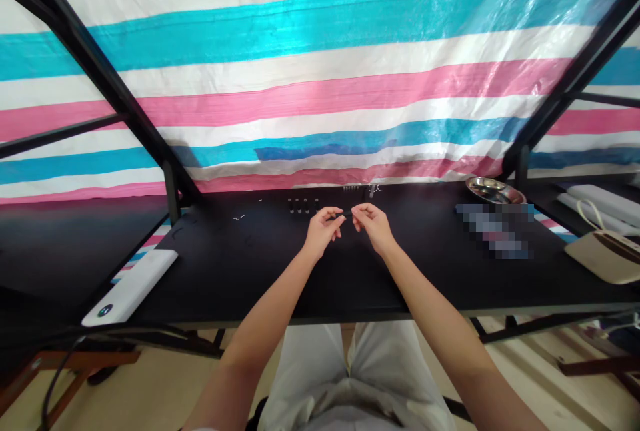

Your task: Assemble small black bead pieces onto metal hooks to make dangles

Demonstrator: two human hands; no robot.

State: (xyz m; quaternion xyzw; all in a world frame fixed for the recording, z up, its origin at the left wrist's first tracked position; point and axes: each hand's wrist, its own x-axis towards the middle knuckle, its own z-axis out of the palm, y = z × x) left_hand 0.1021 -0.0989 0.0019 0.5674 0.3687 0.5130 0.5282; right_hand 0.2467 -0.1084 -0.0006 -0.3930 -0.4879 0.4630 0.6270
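Note:
My left hand (324, 230) and my right hand (373, 223) are raised close together over the black table, both with thumb and fingers pinched. Between their fingertips is a small dark piece (349, 214), too small and too dark against the tabletop to name. Just left of my left hand, several small dark parts with light ends (298, 205) stand in a row. Behind the hands, near the table's back edge, lies a row of tiny pale metallic pieces (351, 188). Beside it are some thin white scraps (376, 189).
On the black table (225, 284), a long white power strip-like device (133, 288) lies at left. A shiny metal dish (495, 190) sits at back right, near a blurred-out item (495, 231). A beige pouch (607, 256) rests at far right. Striped sheeting (320, 84) hangs behind.

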